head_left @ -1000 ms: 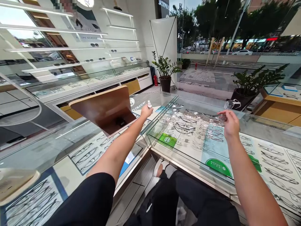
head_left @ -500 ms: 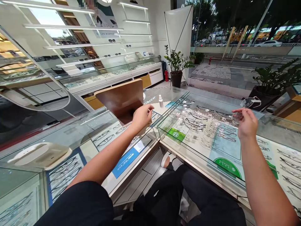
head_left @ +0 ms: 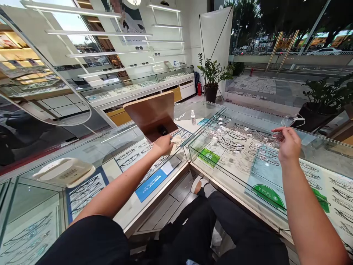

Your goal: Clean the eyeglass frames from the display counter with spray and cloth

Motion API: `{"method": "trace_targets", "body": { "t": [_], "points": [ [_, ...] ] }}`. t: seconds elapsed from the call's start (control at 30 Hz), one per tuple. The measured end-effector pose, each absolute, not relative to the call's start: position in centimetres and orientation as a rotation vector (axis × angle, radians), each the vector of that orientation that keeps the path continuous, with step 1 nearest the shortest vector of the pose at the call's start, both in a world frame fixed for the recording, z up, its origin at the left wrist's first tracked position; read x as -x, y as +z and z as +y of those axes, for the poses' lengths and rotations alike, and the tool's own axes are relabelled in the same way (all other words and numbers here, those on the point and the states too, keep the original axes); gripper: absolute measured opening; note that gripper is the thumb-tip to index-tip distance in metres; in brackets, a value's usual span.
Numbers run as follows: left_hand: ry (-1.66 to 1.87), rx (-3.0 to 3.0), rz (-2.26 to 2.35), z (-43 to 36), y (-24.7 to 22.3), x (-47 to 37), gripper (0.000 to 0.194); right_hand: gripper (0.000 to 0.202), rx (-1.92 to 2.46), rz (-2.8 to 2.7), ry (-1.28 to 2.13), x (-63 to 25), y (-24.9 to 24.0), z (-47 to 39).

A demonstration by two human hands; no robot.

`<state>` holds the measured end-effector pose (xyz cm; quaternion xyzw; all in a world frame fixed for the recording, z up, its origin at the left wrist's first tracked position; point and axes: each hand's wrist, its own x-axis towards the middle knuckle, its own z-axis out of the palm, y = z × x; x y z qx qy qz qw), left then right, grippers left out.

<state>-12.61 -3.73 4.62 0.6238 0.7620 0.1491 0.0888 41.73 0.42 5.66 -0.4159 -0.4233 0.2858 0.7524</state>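
Observation:
My right hand (head_left: pixel 289 144), raised above the right glass case (head_left: pixel 239 162), has its fingers closed on a pair of thin-framed glasses (head_left: pixel 292 120) with clear lenses. Over the left counter, my left hand (head_left: pixel 163 145) is at the lower edge of a brown tilted mirror (head_left: pixel 151 116). A beige cloth (head_left: pixel 176 141) lies at its fingertips, and the fingers look pressed on it. Beyond the mirror stands a small white spray bottle (head_left: pixel 193 118).
Rows of glasses frames lie inside both cases. A white device (head_left: pixel 66 172) sits on the far left counter. A large round mirror (head_left: pixel 88 110) stands behind it. Potted plants (head_left: pixel 211 79) and a glass wall are beyond.
My left hand has moved down to the beige cloth by the mirror's base. My right hand still holds the glasses in much the same place. The view has shifted slightly left.

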Motion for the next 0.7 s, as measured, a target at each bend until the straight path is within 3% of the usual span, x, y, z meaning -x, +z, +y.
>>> {"method": "trace_targets", "body": {
  "t": [0.13,0.37,0.5,0.7],
  "points": [
    [0.560,-1.744,2.264,-3.5,4.5,13.7,0.016,0.020,0.953,-0.921,0.626,-42.0,5.6,0.5],
    [0.912,-1.383,1.998,-4.1,4.9,13.7,0.035,0.018,0.897,-0.921,0.635,-42.2,5.3,0.8],
    [1.157,-0.829,1.600,-4.9,5.4,12.4,0.033,0.019,0.935,-0.917,0.640,-42.1,5.4,0.6],
    [1.076,-0.572,1.377,-7.1,6.6,11.6,0.030,0.022,0.971,-0.899,0.636,-42.1,5.6,0.6]
  ]
}}
